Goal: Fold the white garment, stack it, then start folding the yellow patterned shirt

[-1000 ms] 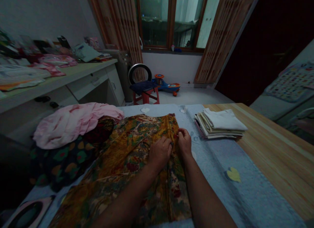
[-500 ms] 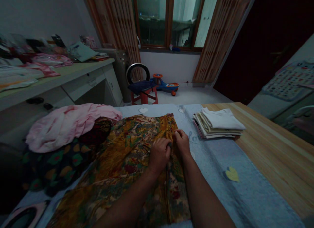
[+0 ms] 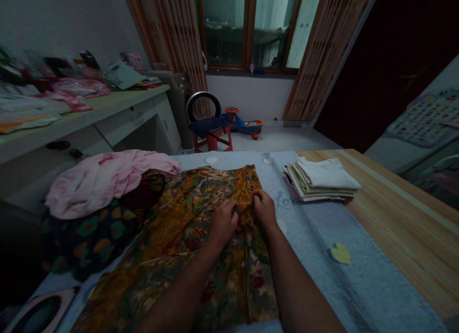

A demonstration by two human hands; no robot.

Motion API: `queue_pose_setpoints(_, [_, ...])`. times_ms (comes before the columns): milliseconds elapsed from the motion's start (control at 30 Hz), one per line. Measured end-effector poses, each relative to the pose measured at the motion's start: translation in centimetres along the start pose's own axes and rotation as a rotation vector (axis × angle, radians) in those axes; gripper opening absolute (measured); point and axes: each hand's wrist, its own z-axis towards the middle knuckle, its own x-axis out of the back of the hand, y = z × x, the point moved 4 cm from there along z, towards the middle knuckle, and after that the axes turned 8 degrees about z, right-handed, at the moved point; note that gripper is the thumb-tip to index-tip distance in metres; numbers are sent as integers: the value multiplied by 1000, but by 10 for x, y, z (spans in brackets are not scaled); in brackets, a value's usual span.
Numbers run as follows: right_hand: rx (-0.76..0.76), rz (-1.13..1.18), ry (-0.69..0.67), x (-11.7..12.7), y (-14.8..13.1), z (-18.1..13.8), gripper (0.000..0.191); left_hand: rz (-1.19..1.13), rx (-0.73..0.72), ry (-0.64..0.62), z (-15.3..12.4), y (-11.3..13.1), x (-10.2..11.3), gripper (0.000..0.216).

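A mustard-brown garment (image 3: 172, 237) with a multicoloured floral print lies spread over the blue cloth, wrinkled in places. What cut of clothing it is cannot be told. My left hand (image 3: 224, 220) is closed, its fingers pinching the fabric a little right of the middle. At the garment's right edge, my right hand (image 3: 264, 207) also has its fingers closed on the fabric. Between the two hands the cloth is drawn into small creases. The fingertips are partly hidden by the hands themselves.
To the left is a heap with a pink garment (image 3: 96, 182) over a dark patterned one (image 3: 96, 239). A stack of folded clothes (image 3: 322, 180) sits at the right. The blue cloth (image 3: 315, 247) covers part of the wooden table (image 3: 401, 204). Beyond stands a red stool (image 3: 213, 140).
My left hand has moved left and slightly down, away from the right hand, with creases now showing between them. My right hand has shifted only slightly.
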Motion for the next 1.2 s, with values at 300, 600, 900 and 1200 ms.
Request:
queue_pose_setpoints(300, [109, -130, -64, -10, 6, 0, 40, -40, 16, 111, 1, 3, 2, 27])
queue_pose_setpoints(600, [161, -381, -238, -24, 9, -1, 37, 29, -95, 110, 1, 0, -1, 24])
queue_pose_setpoints(900, [56, -357, -210, -13, -4, 56, 34, -73, -131, 110, 2, 2, -7, 39])
queue_pose_setpoints(1200, [100, -346, -134, -35, 19, 68, 40, 180, -68, 108, 3, -6, -5, 35])
